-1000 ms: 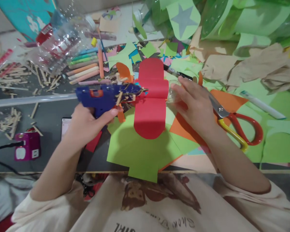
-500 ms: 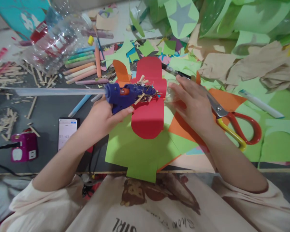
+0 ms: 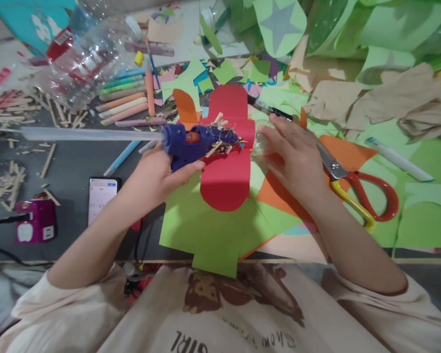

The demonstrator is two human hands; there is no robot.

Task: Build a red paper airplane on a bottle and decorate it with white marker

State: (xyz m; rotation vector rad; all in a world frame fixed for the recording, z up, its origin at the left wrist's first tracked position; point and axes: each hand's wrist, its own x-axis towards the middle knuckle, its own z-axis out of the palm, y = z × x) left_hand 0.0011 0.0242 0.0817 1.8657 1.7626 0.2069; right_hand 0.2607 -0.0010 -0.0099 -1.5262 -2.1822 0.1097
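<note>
My left hand point(image 3: 156, 169) is wrapped round a blue hot glue gun point(image 3: 182, 147), its tip pointing right. A long clear glue stick point(image 3: 91, 134) sticks out of its back, and bits of wood cling to its nozzle. Under the nozzle lies a red paper cutout point(image 3: 226, 184) with rounded ends. My right hand point(image 3: 296, 152) has its fingers curled round a clear plastic piece point(image 3: 260, 139), like a bottle's end, at the red paper's right side. An orange paper shape point(image 3: 185, 105) stands out at the left. Green paper point(image 3: 206, 225) lies beneath.
Scissors point(image 3: 353, 181) with red and yellow handles lie right of my right hand, a black pen point(image 3: 268, 108) above it. At left are a phone point(image 3: 102, 198), a purple adapter point(image 3: 36, 221) and wood bits point(image 3: 7, 186). Plastic bottles point(image 3: 91, 59), markers point(image 3: 123, 105) and paper scraps fill the back.
Almost nothing differs. The view has shifted very slightly; both hands, the glue gun and the red paper keep their places relative to each other.
</note>
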